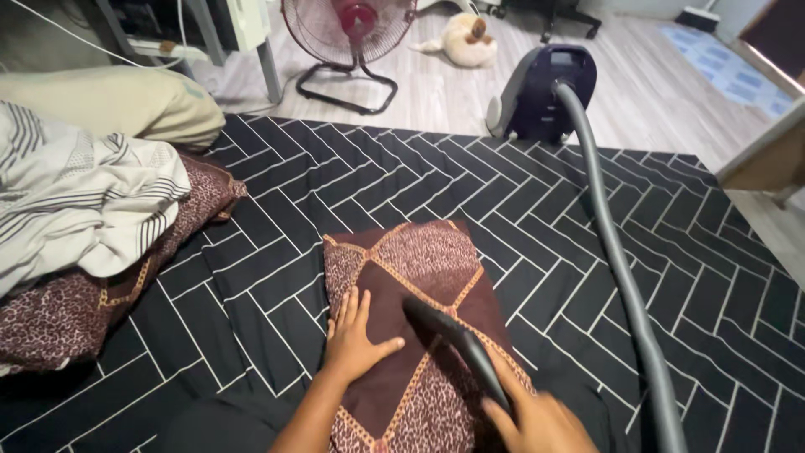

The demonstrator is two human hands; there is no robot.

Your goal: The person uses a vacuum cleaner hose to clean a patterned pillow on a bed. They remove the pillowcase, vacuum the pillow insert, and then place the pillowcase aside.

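Note:
A brown pillow (419, 277) with leopard-print panels and gold trim lies on a bed with a black herringbone sheet (277, 201). My left hand (354, 331) rests flat on the pillow's left side, fingers together. My right hand (537, 424) grips the black vacuum nozzle handle (457, 340), whose tip touches the pillow's middle. A grey hose (612, 243) runs from the handle back to the dark blue vacuum cleaner (545, 88) on the floor beyond the bed.
A second leopard-print pillow (75, 310) lies at the left under a striped white blanket (75, 193), with a beige cushion (117, 101) behind. On the wooden floor stand a red fan (348, 33) and a plush toy (465, 38). A wooden furniture edge (767, 155) sits at right.

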